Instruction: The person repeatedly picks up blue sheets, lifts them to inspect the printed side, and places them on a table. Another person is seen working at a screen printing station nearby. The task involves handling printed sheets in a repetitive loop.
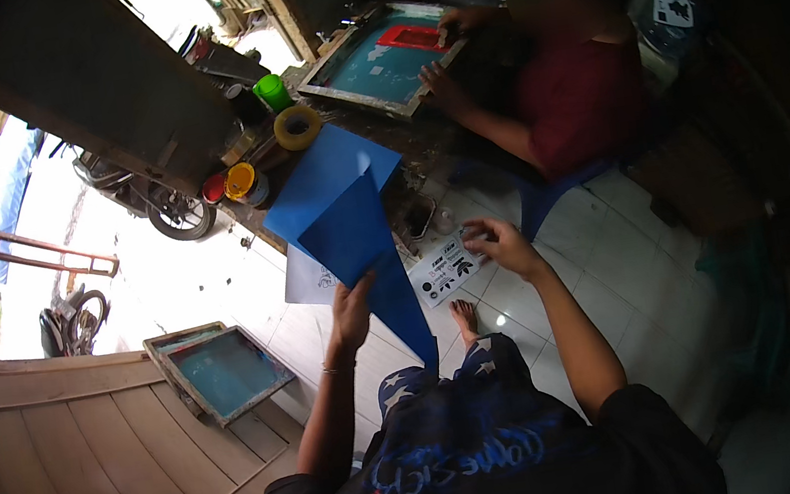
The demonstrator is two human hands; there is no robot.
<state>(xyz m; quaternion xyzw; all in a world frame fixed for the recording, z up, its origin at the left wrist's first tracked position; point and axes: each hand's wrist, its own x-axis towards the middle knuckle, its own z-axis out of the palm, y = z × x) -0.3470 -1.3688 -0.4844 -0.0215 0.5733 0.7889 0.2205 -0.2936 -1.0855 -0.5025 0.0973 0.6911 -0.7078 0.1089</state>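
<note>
A dark blue sheet [350, 229] hangs from my left hand [352, 316], whose fingers are closed on its near left edge. The sheet is folded or curled and its lower end tapers toward my lap. With the fingertips of my right hand [508, 249] I pinch the upper right corner of a white sheet printed with black designs [441, 273], held out over the floor. Behind the dark sheet lie lighter blue sheets [363, 146] on a bench. Partly hidden beneath the blue, a white sheet with a line drawing [303, 278] shows.
Across the bench a person in a dark red shirt [582, 104] works a red tool [414, 38] over a framed printing screen [361, 78]. Roll of yellow tape [297, 127], green cup [272, 92] and paint tubs [242, 181] stand left. More screens [231, 371] lean at lower left.
</note>
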